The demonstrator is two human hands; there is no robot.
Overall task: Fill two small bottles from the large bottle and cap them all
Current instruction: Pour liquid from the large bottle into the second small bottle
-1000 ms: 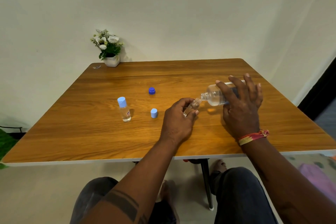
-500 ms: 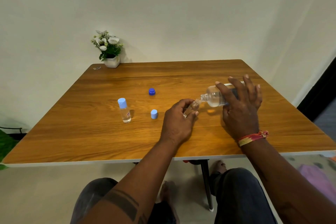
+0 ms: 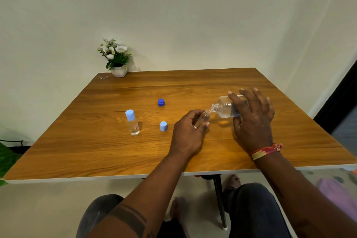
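My right hand holds the large clear bottle tipped on its side, its open neck pointing left at the mouth of a small open bottle. My left hand grips that small bottle, tilted toward the large one; most of it is hidden by my fingers. A second small bottle, capped in light blue and holding clear liquid, stands upright at the left. A loose light blue cap and a dark blue cap lie on the wooden table between them.
A white pot of flowers stands at the table's far left corner by the wall. A green leaf shows at the left edge of view. My knees and the table leg are below the near edge.
Both hands stay almost still, with the large bottle's neck held at the small bottle's mouth. The view has shifted slightly.
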